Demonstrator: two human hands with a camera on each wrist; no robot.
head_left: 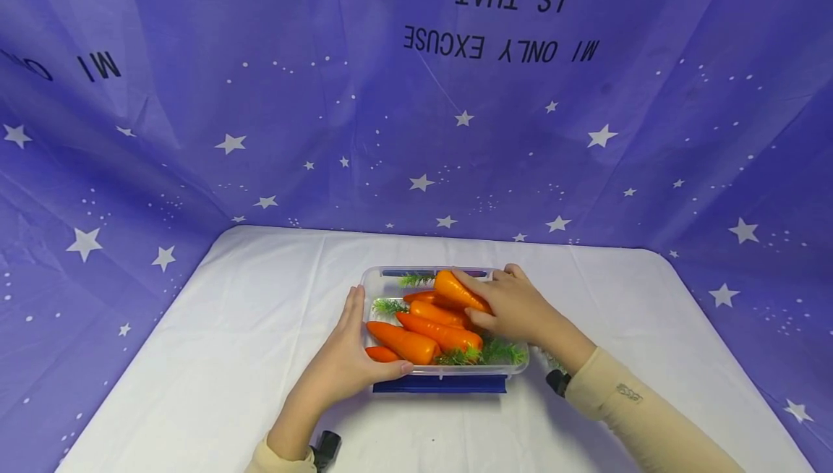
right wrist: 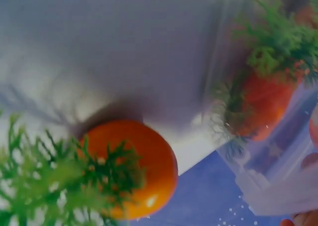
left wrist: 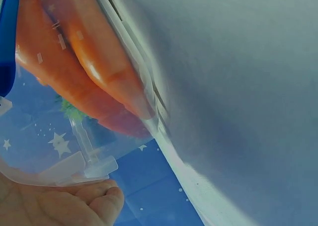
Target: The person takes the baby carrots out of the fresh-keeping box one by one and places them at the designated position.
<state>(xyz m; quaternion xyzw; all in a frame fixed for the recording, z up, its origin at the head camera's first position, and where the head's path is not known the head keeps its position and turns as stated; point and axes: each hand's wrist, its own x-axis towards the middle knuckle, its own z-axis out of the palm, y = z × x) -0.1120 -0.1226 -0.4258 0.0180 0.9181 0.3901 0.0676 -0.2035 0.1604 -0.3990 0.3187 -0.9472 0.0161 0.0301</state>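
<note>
A clear plastic food box with blue latches holds several orange carrots with green leafy tops. My left hand rests against the box's near left corner, fingers straight along the left side and thumb over the front rim. In the left wrist view, carrots show through the clear wall, above my fingers. My right hand grips a carrot over the right part of the box. Another leafy-topped carrot lies outside the box, mostly hidden under my right arm in the head view.
A white cloth covers the table. Behind it and on both sides hangs a purple curtain with stars and lettering. A blue latch flap hangs at the box's front.
</note>
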